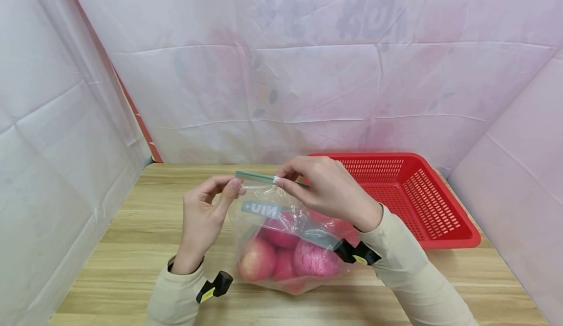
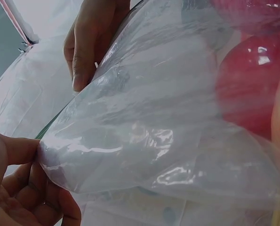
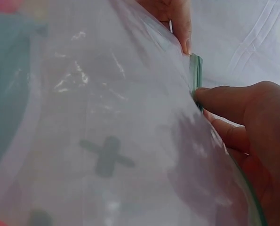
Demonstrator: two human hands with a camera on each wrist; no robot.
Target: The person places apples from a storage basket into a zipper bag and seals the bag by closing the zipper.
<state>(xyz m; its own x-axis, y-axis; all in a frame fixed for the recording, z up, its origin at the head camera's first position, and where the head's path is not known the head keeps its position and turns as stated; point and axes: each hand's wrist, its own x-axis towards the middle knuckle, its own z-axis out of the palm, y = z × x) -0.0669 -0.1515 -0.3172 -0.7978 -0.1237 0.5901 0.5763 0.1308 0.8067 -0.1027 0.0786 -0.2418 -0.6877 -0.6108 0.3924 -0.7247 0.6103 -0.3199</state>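
Note:
A clear slider zip bag (image 1: pixel 246 218) stands on the table with several red apples (image 1: pixel 257 259) inside. Along its top edge runs a green zip strip (image 1: pixel 255 176). My left hand (image 1: pixel 203 216) pinches the bag's left top corner between thumb and forefinger. In the left wrist view that corner of plastic shows between the fingertips. My right hand (image 1: pixel 332 188) pinches the zip edge at a small white slider (image 1: pixel 276 180), a short way right of the left fingertips. The right wrist view shows the right thumb (image 3: pixel 224 103) pressed on the green strip. Part of the bag's right side is hidden under the right hand.
A red plastic basket (image 1: pixel 468 233) with slotted walls stands behind and right of the bag, partly covered by the right hand. The wooden table (image 1: pixel 145 218) is enclosed by white cloth (image 1: pixel 308 81) at the back and sides. Wrist cameras sit on both sleeves.

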